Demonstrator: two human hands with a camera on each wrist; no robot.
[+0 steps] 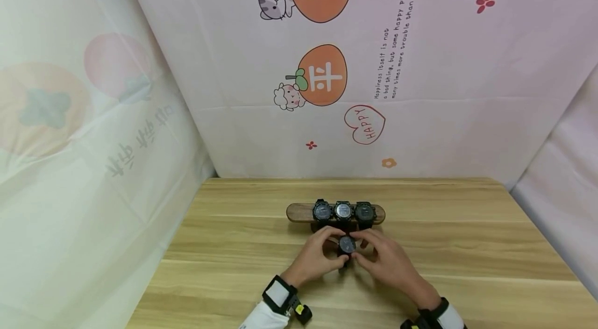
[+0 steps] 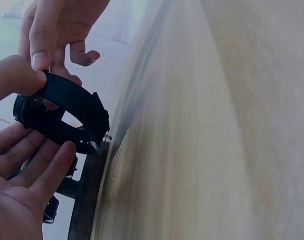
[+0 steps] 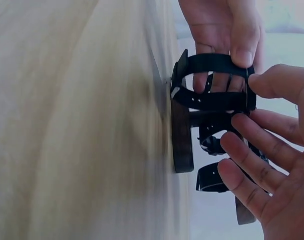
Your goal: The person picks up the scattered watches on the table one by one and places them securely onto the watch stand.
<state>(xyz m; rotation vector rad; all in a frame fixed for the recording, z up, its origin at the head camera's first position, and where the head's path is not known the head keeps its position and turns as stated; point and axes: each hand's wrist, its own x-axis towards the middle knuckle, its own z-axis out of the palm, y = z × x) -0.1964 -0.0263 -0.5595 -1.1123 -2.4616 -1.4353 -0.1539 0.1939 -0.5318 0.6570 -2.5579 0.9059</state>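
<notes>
A black wristwatch (image 1: pixel 347 244) is pinched by both hands, its round dial tilted up. My left hand (image 1: pixel 315 256) grips the watch's left side between thumb and forefinger. On the opposite side, my right hand (image 1: pixel 388 261) holds it likewise, its other fingers spread in the right wrist view. The black strap (image 2: pixel 71 95) forms a closed loop in both wrist views, its lower end close to the stand's dark base (image 3: pixel 182 150). Just beyond the hands stands a wooden watch stand (image 1: pixel 301 212), partly hidden by them.
Three more dark watches hang side by side on the stand's bar: a left one (image 1: pixel 322 210), a middle one (image 1: pixel 343 210) and a right one (image 1: pixel 365 211). The wooden table (image 1: pixel 467 246) meets a printed cloth (image 1: pixel 420 137) at the back.
</notes>
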